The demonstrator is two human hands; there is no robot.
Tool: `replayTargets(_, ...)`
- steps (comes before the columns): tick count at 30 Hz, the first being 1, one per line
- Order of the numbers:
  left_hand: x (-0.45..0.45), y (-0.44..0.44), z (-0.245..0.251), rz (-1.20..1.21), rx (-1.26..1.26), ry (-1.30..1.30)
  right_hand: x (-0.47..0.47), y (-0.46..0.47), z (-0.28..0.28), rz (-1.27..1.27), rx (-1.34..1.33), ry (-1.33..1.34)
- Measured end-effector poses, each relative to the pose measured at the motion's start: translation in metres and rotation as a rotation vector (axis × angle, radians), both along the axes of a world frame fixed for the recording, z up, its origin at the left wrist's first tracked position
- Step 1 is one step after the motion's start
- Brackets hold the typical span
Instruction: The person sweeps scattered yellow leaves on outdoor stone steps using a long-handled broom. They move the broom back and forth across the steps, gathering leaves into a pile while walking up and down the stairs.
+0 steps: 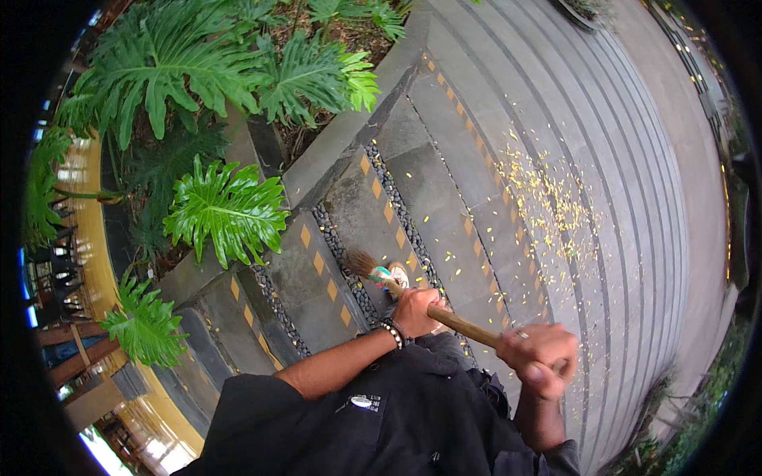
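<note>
A broom with a wooden handle (464,328) slants across the front of my body. My left hand (417,312), with beaded bracelets at the wrist, grips the handle partway down. Around its upper end my right hand (539,360) is closed, a ring on one finger. The broom's brown bristles (359,262) are at a stone step near a strip of dark pebbles (332,238); whether they touch it I cannot tell. A teal and white binding (380,275) joins bristles and handle. Beside it shows my light shoe (399,273), partly hidden by the handle and my left hand.
Grey stone steps (411,172) with orange diamond markings run diagonally past me. Yellow fallen leaves (550,208) are scattered thickly over the steps at the right. A low stone wall (351,143) borders a planting bed with large lobed green leaves (229,208) at the left.
</note>
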State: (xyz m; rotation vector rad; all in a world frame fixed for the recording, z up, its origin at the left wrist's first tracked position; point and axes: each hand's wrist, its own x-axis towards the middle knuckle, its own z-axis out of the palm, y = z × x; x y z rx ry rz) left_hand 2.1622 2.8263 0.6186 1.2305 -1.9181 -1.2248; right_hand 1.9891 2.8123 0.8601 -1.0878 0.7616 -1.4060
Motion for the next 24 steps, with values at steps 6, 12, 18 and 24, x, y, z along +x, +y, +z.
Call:
replayTargets(6, -0.097, 0.01, -0.005, -0.103, -0.106, 0.199, -0.043, 0.067, 0.01, 0.188, -0.189, 0.288)
replayTargets(12, -0.12, 0.012, 0.002, -0.25, -0.329, 0.098, -0.085, 0.121, 0.009, -0.07, -0.247, 0.192)
replayTargets(18, -0.083, 0.022, -0.065, -0.273, -0.294, -0.201, -0.102, 0.146, -0.085, -0.081, -0.157, 0.274)
replayTargets(24, -0.198, 0.119, -0.034, -0.408, -0.242, 0.119, -0.15, 0.244, -0.029, -0.146, -0.272, 0.535)
